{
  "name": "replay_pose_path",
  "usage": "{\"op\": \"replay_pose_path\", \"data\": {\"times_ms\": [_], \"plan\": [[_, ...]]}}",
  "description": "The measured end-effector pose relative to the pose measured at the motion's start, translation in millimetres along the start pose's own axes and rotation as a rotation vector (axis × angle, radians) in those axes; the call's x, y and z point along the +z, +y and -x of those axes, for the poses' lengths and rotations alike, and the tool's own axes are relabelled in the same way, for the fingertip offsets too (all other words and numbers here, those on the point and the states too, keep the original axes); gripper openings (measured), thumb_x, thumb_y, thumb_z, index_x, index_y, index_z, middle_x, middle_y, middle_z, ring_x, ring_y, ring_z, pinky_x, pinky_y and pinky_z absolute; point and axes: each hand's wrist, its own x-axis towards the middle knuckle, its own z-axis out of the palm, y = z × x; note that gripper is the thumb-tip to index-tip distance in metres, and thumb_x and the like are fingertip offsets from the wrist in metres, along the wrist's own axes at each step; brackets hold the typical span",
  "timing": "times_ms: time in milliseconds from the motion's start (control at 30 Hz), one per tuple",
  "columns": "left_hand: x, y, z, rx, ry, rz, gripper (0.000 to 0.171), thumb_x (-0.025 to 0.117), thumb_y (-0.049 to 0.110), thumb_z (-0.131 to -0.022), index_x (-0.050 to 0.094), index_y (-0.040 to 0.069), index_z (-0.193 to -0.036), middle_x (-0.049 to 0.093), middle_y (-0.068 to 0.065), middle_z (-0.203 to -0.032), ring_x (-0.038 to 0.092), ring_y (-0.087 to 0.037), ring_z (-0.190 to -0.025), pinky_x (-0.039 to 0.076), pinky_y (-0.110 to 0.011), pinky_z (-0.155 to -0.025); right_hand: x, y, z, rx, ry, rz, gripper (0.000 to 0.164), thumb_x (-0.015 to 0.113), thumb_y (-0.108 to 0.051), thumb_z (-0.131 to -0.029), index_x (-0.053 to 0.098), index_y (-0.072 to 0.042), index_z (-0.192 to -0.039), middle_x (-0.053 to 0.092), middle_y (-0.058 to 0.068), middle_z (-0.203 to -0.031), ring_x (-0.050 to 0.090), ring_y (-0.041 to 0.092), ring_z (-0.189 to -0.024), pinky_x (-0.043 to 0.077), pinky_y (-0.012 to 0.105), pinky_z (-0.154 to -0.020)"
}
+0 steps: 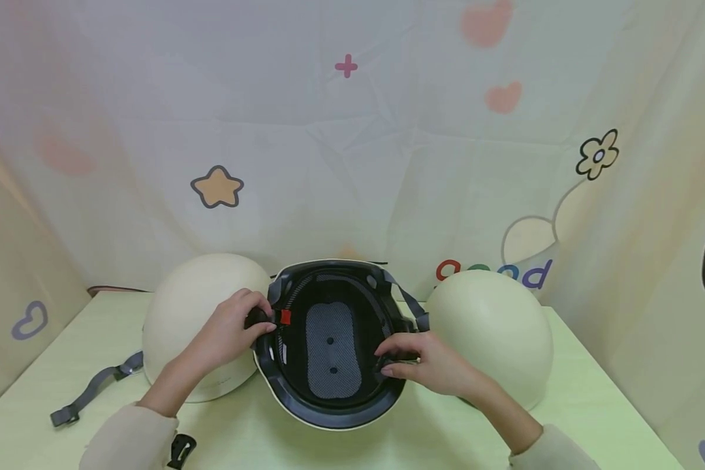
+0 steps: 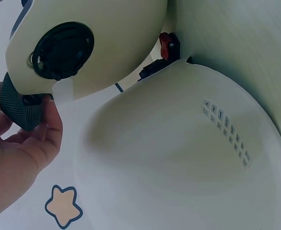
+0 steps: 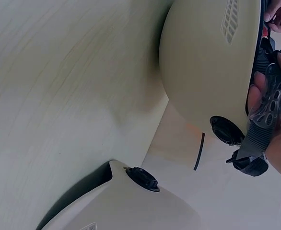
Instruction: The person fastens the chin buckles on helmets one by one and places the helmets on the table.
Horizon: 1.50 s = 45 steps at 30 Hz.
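Observation:
A cream helmet (image 1: 331,414) lies upside down at the middle of the table, its black padded lining (image 1: 331,333) facing up. At its left rim my left hand (image 1: 229,333) pinches a dark woven strap (image 2: 23,108) between thumb and fingers, beside a red tab (image 1: 285,317). My right hand (image 1: 437,362) grips the other strap (image 3: 270,96) at the right rim; a clear ridged plastic piece shows along that strap in the right wrist view. A round black fitting (image 2: 64,50) sits on the shell's outside near the left hand.
Two more cream helmets stand dome up, a left one (image 1: 202,300) and a right one (image 1: 493,333), close on either side. A grey strap (image 1: 94,388) trails onto the table (image 1: 587,391) at left. A black buckle (image 1: 182,450) lies by the left sleeve. A printed curtain (image 1: 352,163) hangs behind.

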Motion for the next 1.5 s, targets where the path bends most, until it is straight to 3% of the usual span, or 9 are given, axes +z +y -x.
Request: {"op": "replay_pose_path", "data": {"times_ms": [300, 567, 767, 1100, 1333, 1500], "plan": [[0.2, 0.4, 1.8, 0.064, -0.017, -0.017, 0.028, 0.064, -0.005, -0.081, 0.061, 0.002, -0.108, 0.049, -0.008, -0.089, 0.047, -0.018, -0.074, 0.044, -0.031, -0.063, -0.1, -3.0, -0.1, 0.002, 0.053, -0.012, 0.021, 0.069, -0.009, -0.08, 0.063, -0.005, -0.1, 0.064, 0.0, -0.089, 0.059, 0.009, -0.077, 0.049, 0.026, -0.071], [-1.6, 2.7, -0.1, 0.057, -0.002, -0.027, 0.025, 0.066, -0.006, -0.078, 0.063, -0.003, -0.103, 0.048, -0.012, -0.091, 0.052, -0.025, -0.081, 0.046, -0.038, -0.07, -0.3, -5.3, 0.4, 0.01, 0.084, -0.04, 0.013, 0.07, -0.008, -0.079, 0.063, -0.007, -0.09, 0.064, 0.0, -0.081, 0.058, 0.01, -0.07, 0.049, 0.025, -0.065], [-1.3, 3.2, -1.4, 0.036, 0.005, -0.029, 0.025, 0.066, -0.009, -0.076, 0.063, -0.004, -0.101, 0.049, -0.012, -0.09, 0.053, -0.027, -0.082, 0.047, -0.04, -0.072, -0.7, -7.2, 0.8, -0.007, 0.072, -0.029, 0.011, 0.07, -0.006, -0.079, 0.06, -0.008, -0.085, 0.067, 0.005, -0.09, 0.059, 0.01, -0.077, 0.048, 0.024, -0.063], [-1.7, 4.4, -1.8, 0.105, 0.05, -0.031, 0.02, 0.065, -0.006, -0.08, 0.061, -0.002, -0.099, 0.049, -0.009, -0.09, 0.051, -0.02, -0.078, 0.046, -0.032, -0.065, -1.8, -5.0, 1.3, -0.107, 0.083, -0.004, 0.015, 0.069, -0.003, -0.079, 0.056, -0.009, -0.081, 0.068, 0.007, -0.091, 0.061, 0.014, -0.085, 0.048, 0.026, -0.065], [-1.5, 1.3, -1.5, 0.125, 0.082, -0.012, 0.018, 0.066, -0.002, -0.081, 0.061, -0.002, -0.098, 0.045, -0.012, -0.104, 0.052, -0.024, -0.087, 0.047, -0.037, -0.075, -4.7, -8.0, -0.4, -0.076, 0.14, 0.001, 0.013, 0.071, -0.004, -0.078, 0.06, -0.008, -0.085, 0.064, 0.001, -0.083, 0.058, 0.009, -0.071, 0.047, 0.025, -0.062], [-3.3, 1.8, -2.4, 0.175, 0.07, 0.006, 0.018, 0.064, -0.003, -0.082, 0.059, -0.002, -0.1, 0.051, -0.013, -0.11, 0.052, -0.028, -0.101, 0.045, -0.041, -0.084, -7.0, -9.4, -1.7, -0.056, 0.164, 0.0, 0.014, 0.07, -0.004, -0.078, 0.06, -0.008, -0.086, 0.06, -0.001, -0.078, 0.056, 0.009, -0.064, 0.047, 0.024, -0.06]]}}
